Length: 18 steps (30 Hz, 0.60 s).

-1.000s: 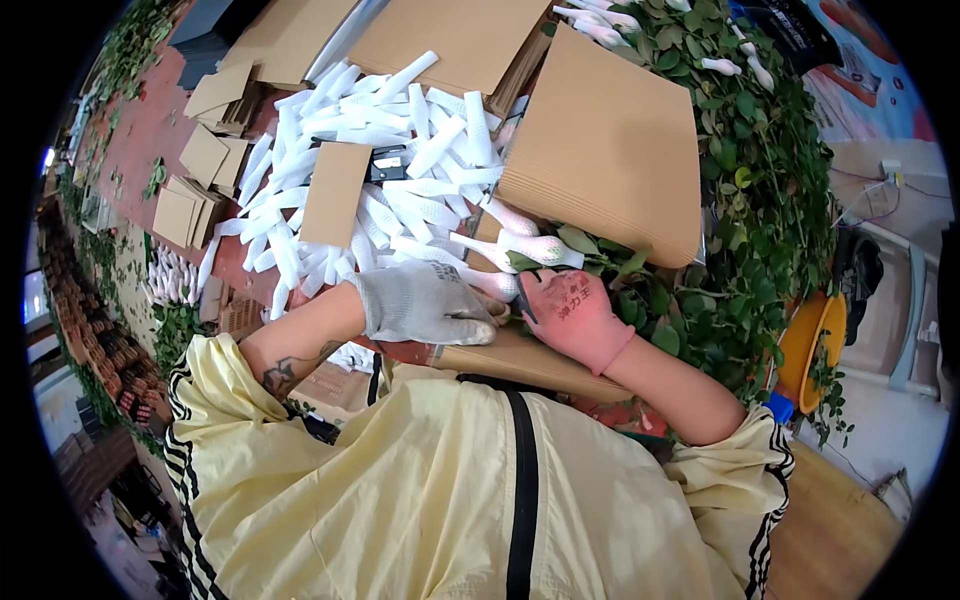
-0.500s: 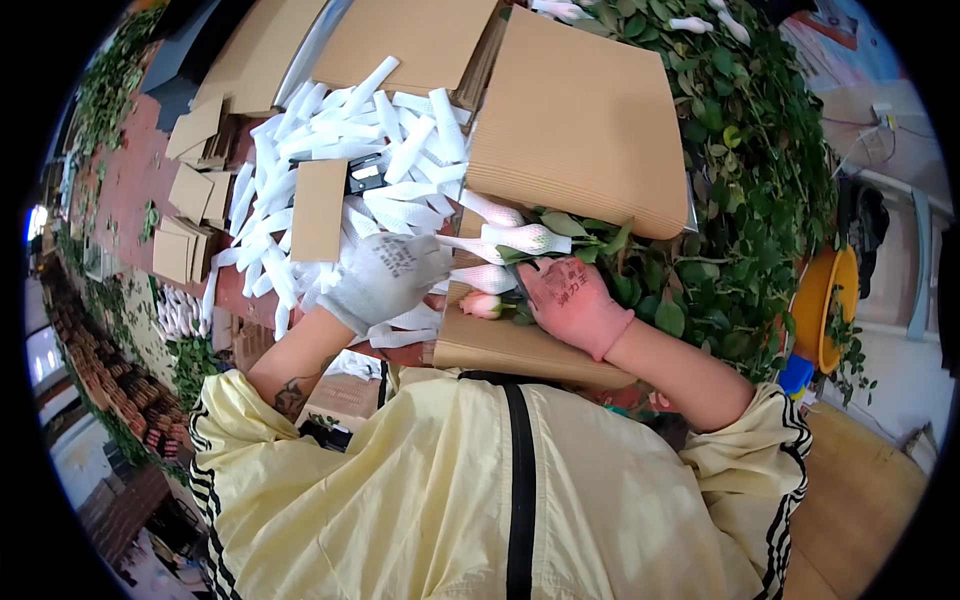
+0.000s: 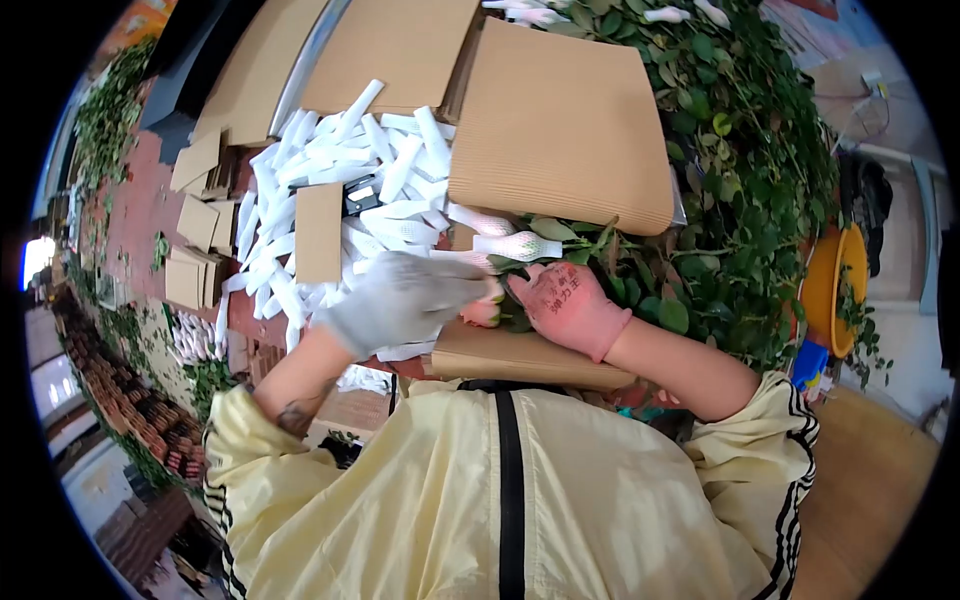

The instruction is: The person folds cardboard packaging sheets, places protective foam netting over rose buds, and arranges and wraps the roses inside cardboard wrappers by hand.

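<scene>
My left hand (image 3: 405, 300), in a grey-white glove, is blurred by motion, with its fingertips over the head of a pale pink rose (image 3: 494, 290). What those fingers hold, if anything, is hidden. My right hand (image 3: 565, 305), in a pink glove, is closed around a rose stem just right of that bloom, its thumb and fingertips close together among leaves. Another bare pink rose (image 3: 479, 312) lies just below. Above my hands lie roses in white mesh sleeves, one netted rose (image 3: 515, 246) pointing left and another netted rose (image 3: 482, 220) behind it.
White foam-net sleeves (image 3: 400, 225) lie heaped at the left, with a cardboard piece (image 3: 318, 232) and a black item (image 3: 361, 194) on them. A corrugated cardboard sheet (image 3: 560, 120) stands behind the roses. Leafy stems (image 3: 745, 200) fill the right side. Cardboard (image 3: 530, 355) lies nearest my body.
My left hand has moved right and slightly down, from the netted roses to the rose by my right fingers. My right hand stays nearly in place. The view has shifted slightly.
</scene>
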{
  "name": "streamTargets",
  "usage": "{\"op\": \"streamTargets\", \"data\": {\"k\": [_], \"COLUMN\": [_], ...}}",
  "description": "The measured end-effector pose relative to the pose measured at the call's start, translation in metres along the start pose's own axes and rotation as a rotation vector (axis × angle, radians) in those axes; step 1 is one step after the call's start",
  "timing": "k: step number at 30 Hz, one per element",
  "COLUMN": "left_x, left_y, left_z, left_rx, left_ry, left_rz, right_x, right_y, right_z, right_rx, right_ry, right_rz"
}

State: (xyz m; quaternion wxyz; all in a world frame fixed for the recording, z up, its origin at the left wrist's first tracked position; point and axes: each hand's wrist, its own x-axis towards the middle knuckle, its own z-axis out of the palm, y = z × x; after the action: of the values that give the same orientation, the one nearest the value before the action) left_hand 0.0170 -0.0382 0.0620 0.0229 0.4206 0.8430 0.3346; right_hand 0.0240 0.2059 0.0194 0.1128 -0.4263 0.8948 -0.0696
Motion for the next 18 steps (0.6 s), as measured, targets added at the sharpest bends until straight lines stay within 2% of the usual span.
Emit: {"op": "streamTargets", "data": {"k": [2, 4, 6, 7, 8, 11, 14, 16, 18], "left_x": [0.000, 0.001, -0.001, 0.004, 0.008, 0.003, 0.008, 0.006, 0.005], "left_y": [-0.011, -0.018, -0.020, -0.016, -0.015, -0.016, -0.007, -0.007, -0.004], "left_z": [0.029, 0.032, 0.036, 0.031, 0.028, 0.031, 0.024, 0.029, 0.029], "left_rx": [0.010, 0.077, 0.081, 0.064, 0.051, 0.083, 0.016, 0.013, 0.012], "left_ry": [0.058, -0.244, -0.197, -0.272, -0.345, -0.264, -0.316, -0.287, -0.255], "left_rz": [-0.014, -0.105, -0.101, -0.165, -0.223, -0.178, -0.299, -0.302, -0.304], "right_x": [-0.001, -0.002, -0.007, -0.005, -0.003, 0.004, 0.011, 0.014, 0.011], "right_y": [0.001, -0.003, -0.008, -0.011, -0.009, -0.001, -0.005, -0.005, -0.004], "right_z": [-0.005, -0.030, -0.042, -0.042, -0.035, -0.016, -0.022, -0.031, -0.024], "right_rx": [-0.002, 0.002, -0.005, 0.015, 0.016, 0.093, 0.049, 0.023, 0.022], "right_ry": [0.040, -0.009, -0.002, -0.155, -0.151, -0.116, -0.218, -0.353, -0.310], "right_rz": [-0.033, -0.036, -0.103, -0.116, -0.112, -0.097, -0.139, -0.171, -0.181]}}
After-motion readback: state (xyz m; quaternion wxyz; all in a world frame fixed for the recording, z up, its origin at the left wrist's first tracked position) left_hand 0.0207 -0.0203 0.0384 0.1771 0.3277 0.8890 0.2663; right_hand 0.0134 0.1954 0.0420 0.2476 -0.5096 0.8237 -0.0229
